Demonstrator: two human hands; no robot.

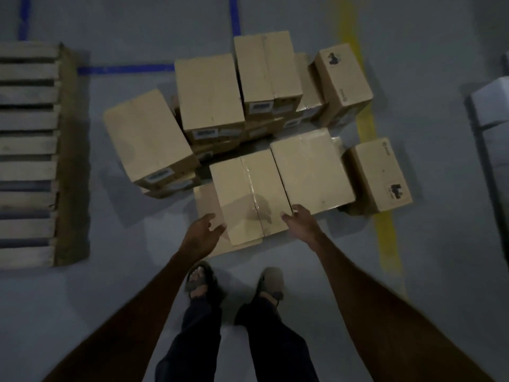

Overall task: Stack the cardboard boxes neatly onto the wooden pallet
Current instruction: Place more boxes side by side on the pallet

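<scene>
Several brown cardboard boxes lie in a loose pile on the grey floor in front of me. The nearest box [249, 197], taped along its top seam, sits on another box at the front of the pile. My left hand [202, 230] hovers at its near left corner with fingers spread and relaxed. My right hand [298, 217] is at its near right corner, fingers loosely bent, holding nothing. The wooden pallet [30, 153] lies bare on the floor at the far left, apart from the pile.
A second box [311, 172] lies flush to the right of the nearest one, and a smaller printed box [378, 175] stands on the yellow floor line [385, 224]. Blue floor lines [124, 68] run behind. A white object [491, 106] sits at the right edge. My sandalled feet [234, 282] stand just below the pile.
</scene>
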